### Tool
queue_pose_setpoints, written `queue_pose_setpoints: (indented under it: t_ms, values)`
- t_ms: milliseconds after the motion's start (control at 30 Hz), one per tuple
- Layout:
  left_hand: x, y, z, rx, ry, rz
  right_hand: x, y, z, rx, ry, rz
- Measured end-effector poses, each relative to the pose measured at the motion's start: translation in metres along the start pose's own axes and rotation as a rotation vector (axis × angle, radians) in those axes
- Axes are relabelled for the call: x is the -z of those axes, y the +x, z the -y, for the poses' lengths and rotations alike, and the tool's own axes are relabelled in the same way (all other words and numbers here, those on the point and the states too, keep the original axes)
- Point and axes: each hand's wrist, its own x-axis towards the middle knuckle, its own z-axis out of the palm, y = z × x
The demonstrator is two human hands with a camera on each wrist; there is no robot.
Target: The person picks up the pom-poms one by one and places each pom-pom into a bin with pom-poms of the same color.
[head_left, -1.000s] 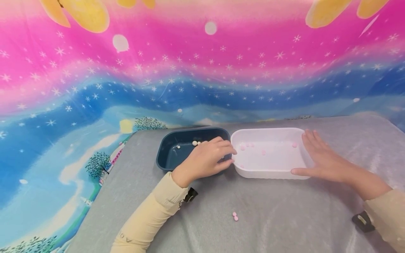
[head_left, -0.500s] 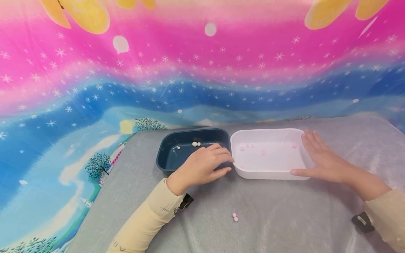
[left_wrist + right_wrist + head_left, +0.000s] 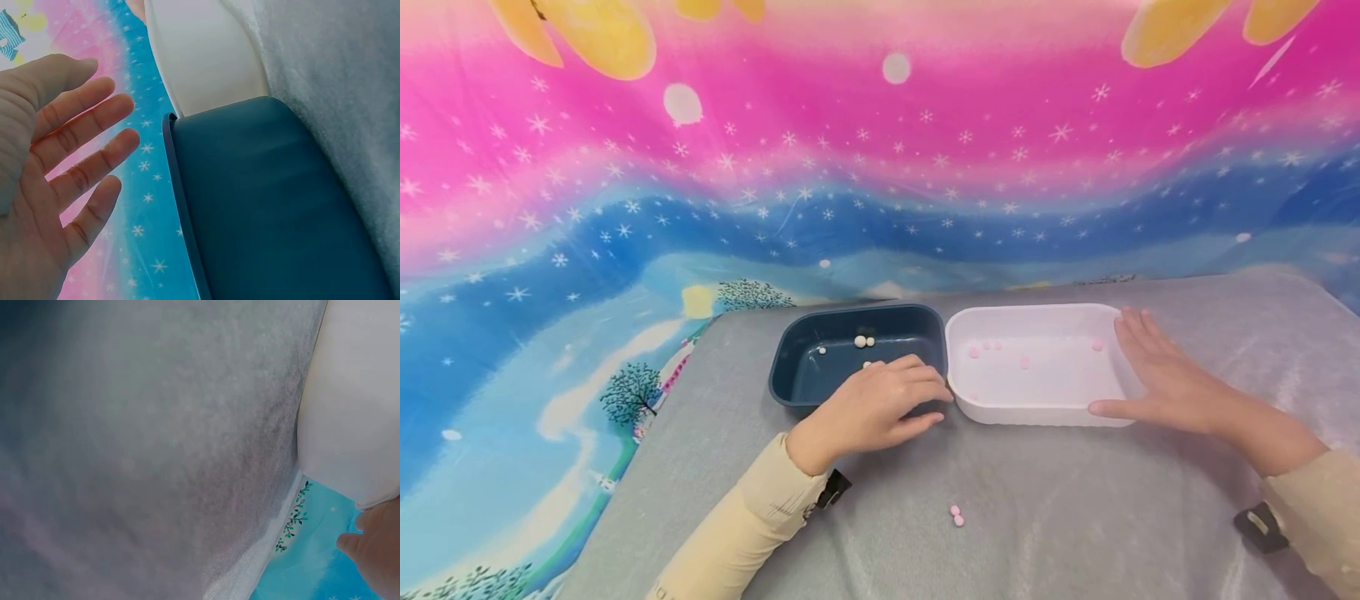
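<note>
My left hand (image 3: 880,404) hovers over the near right part of a dark blue plastic basin (image 3: 797,367), fingers relaxed. The left wrist view shows that hand (image 3: 69,150) with spread fingers and an empty palm, beside the basin's outer wall (image 3: 269,206). Several small white balls (image 3: 861,342) lie inside the basin; others may be hidden by the hand. My right hand (image 3: 1172,379) rests with straight fingers against the right end of a white basin (image 3: 1030,413). Inside that one are several small pink pieces (image 3: 1025,362). In the right wrist view only part of the right hand (image 3: 381,550) shows.
Both basins stand side by side, ends meeting, on a grey cloth-covered table (image 3: 1075,517). Two small pink balls (image 3: 957,516) lie on the cloth in front of them. A colourful printed curtain (image 3: 820,167) hangs behind and to the left.
My left hand has drawn back slightly toward me and left from the gap between the basins, uncovering more white balls. My right hand stays at the white basin.
</note>
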Motion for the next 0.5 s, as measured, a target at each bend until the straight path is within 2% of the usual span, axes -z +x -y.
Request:
queue_pose_setpoints:
  t_ms: [267,500]
  values:
    - [-0.002,-0.008,-0.004,-0.025,0.007,-0.004,0.000,0.000,0.000,0.003,-0.001,-0.001]
    - [-0.004,-0.011,-0.010,-0.052,0.020,0.055,0.000,0.000,0.000,0.001,0.002,0.001]
